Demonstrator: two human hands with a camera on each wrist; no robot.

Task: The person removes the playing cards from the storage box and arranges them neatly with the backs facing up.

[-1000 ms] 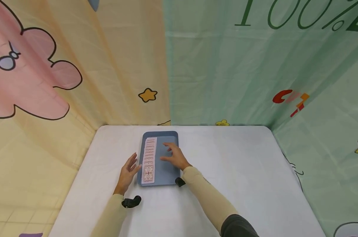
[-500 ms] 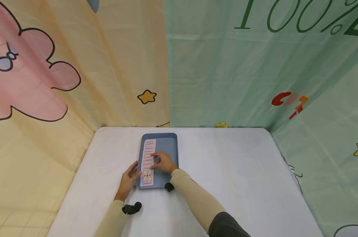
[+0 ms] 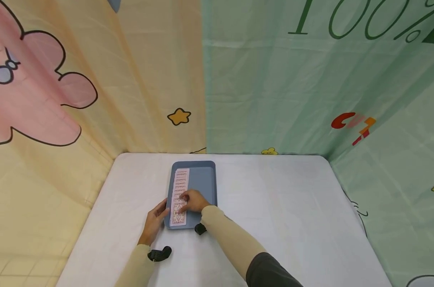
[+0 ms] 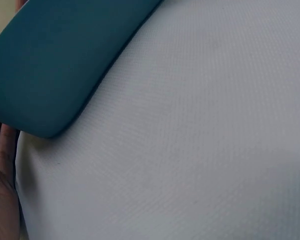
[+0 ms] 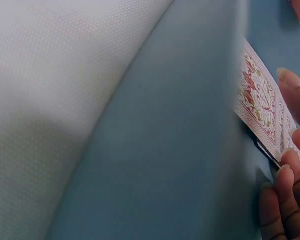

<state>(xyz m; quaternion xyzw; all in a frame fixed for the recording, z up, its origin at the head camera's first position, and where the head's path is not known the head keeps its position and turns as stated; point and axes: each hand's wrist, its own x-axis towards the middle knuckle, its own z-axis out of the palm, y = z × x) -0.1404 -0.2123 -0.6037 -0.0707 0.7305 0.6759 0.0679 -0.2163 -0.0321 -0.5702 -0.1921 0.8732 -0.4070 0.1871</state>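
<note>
A row of overlapping playing cards (image 3: pixel 179 185), with pink and white patterned backs, lies lengthwise along the left side of a blue tray (image 3: pixel 207 175). My right hand (image 3: pixel 195 201) reaches over the near part of the row, thumb and index finger bent and apart. In the right wrist view its fingertips (image 5: pixel 286 172) touch the long edge of the cards (image 5: pixel 262 95), and the thumb lies near their top face. My left hand (image 3: pixel 154 223) rests beside the tray's left rim, fingers loosely extended. The left wrist view shows it partly, at the tray's corner (image 4: pixel 45 90).
The tray stands on a white-covered table (image 3: pixel 274 207), left of its middle. Printed curtains (image 3: pixel 260 79) close off the back and sides. A black wrist camera (image 3: pixel 160 254) sits on the left wrist, another (image 3: pixel 200 229) on the right.
My right hand has moved left and nearer from above the tray's bare right side, onto the near cards. The left hand has stayed at the tray's left rim, shifting slightly.
</note>
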